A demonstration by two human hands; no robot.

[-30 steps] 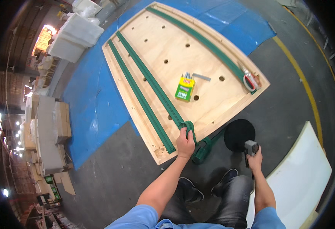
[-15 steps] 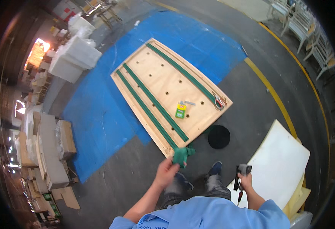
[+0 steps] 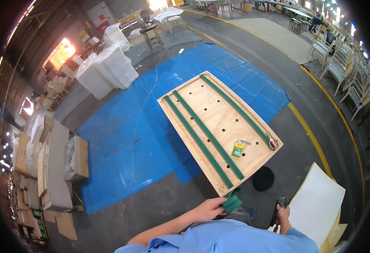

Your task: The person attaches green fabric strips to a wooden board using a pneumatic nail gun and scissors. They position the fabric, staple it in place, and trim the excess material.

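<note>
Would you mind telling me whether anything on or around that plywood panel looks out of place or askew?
Nothing looks damaged or spilled. The plywood panel lies half on the blue tarp, half on bare concrete. A small yellow-green box and pliers lie loose on it. The left hand holds a green strip roll; the right hand grips a tool.

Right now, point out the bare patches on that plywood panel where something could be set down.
On the plywood panel, the broad band between the middle green strip and the curved right strip is bare apart from drilled holes. The near right corner is crowded: a small green-yellow box and pliers. Between the two left strips it is narrow.
</note>
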